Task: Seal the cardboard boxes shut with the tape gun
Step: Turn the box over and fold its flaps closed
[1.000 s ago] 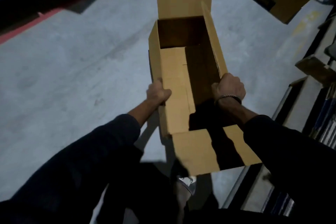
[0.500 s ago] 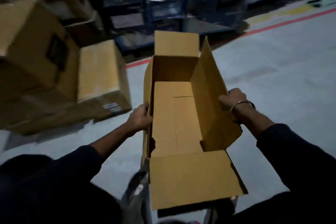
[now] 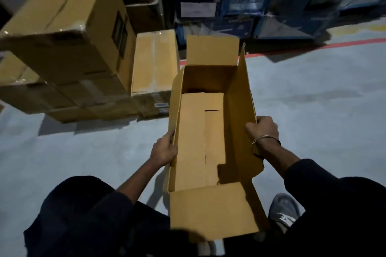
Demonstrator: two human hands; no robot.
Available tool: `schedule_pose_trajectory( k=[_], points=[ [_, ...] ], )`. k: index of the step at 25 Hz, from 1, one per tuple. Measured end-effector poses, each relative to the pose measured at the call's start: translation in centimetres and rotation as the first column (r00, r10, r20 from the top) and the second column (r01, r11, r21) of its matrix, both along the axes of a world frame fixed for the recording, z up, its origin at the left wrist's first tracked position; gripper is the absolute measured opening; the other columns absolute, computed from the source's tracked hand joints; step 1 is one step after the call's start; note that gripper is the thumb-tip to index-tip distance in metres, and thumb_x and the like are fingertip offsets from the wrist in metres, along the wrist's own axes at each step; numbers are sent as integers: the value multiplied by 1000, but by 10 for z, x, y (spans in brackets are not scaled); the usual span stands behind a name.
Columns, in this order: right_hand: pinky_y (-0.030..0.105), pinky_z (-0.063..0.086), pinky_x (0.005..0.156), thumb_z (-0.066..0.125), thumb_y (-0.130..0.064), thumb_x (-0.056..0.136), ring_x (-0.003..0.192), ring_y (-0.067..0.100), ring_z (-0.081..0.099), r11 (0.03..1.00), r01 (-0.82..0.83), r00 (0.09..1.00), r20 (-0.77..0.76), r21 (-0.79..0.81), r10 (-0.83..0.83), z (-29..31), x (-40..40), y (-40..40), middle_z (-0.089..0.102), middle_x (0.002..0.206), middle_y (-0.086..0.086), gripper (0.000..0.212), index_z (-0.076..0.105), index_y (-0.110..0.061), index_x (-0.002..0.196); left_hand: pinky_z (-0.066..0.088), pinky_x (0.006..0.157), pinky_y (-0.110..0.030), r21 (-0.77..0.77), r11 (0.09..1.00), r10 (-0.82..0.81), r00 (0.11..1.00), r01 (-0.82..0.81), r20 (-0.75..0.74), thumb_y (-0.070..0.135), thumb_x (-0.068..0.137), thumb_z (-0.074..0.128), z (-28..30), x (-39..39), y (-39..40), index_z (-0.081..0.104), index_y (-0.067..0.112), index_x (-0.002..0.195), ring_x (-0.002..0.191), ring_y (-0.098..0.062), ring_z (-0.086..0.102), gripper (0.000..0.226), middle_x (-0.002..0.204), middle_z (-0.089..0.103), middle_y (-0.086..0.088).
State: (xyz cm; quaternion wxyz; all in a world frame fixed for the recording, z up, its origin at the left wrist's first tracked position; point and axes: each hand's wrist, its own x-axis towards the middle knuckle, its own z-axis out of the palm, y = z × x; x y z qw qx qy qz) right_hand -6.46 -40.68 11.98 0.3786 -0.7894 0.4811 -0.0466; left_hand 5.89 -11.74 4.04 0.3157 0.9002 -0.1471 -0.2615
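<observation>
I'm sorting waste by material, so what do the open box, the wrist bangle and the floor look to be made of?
Open box: brown cardboard, matte, with creased fold lines at its flaps.
Bangle on the right hand: probably metal, since it is thin and catches a bright glint.
Floor: likely painted or sealed concrete, smooth grey with a faint sheen and a red painted line.

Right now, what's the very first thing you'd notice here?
The open cardboard box in the middle, flaps up, held on each side by the left hand and right hand. Left of it stand taped cardboard boxes; blue cartons line the back.
</observation>
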Motion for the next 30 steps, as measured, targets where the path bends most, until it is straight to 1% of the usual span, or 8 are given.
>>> schedule_pose_trajectory(
  k=[5,10,14,16,19,24,27,30],
  points=[
    [26,42,55,62,-12,85,66,29,62,1000,-8,1000,3,-29,8,-15,0,4,67,70,7,9,71,-10,82,57,82,-38,33,999,16,995,-20,103,13,91,58,-30,14,-37,20,36,162,98,-31,67,83,119,68,-10],
    [31,51,64,57,-6,78,69,29,64,999,41,994,102,27,-44,4,17,-29,71,74,9,18,75,-10,79,60,86,-46,76,997,16,983,-30,181,25,84,65,-29,60,-41,32,43,153,101,-35,70,78,119,71,-8],
    [22,40,54,57,-1,82,67,16,58,982,117,986,104,151,-133,-2,22,-38,68,76,4,20,76,-7,87,59,87,-53,100,992,-100,964,78,246,16,91,60,-17,90,-41,36,40,149,102,-34,68,68,117,69,-7],
    [23,42,55,57,-2,81,74,20,63,965,149,984,64,214,-166,-21,14,-35,69,80,7,21,76,-5,90,59,85,-53,168,976,-173,957,135,234,14,91,60,-21,88,-46,35,37,151,100,-36,67,69,114,69,-10],
    [31,48,70,59,-3,83,95,34,66,946,171,983,24,277,-184,-51,-3,-30,70,87,7,19,74,-7,93,60,78,-49,267,949,-235,939,166,252,16,90,61,-31,80,-51,27,35,154,93,-39,68,75,106,68,-13],
    [37,50,84,63,-12,94,96,33,62,974,151,988,-24,170,-149,-73,-17,-16,71,117,15,28,69,-7,121,58,83,-49,276,937,-288,921,214,262,16,89,59,-42,64,-58,25,28,158,96,-42,67,78,115,68,-17],
    [40,53,84,69,-15,92,102,38,65,990,133,989,-68,41,-130,-69,-17,-11,70,117,17,31,66,0,119,58,83,-49,236,952,-257,930,197,262,13,88,58,-46,65,-58,25,30,159,95,-40,67,79,114,68,-15],
    [35,50,74,73,-14,89,88,32,61,994,102,986,-125,-32,-105,-61,-9,-12,68,110,17,27,65,0,111,58,79,-45,242,948,-266,932,207,246,13,90,57,-47,65,-53,23,31,160,93,-37,66,79,114,68,-16]
  ],
)
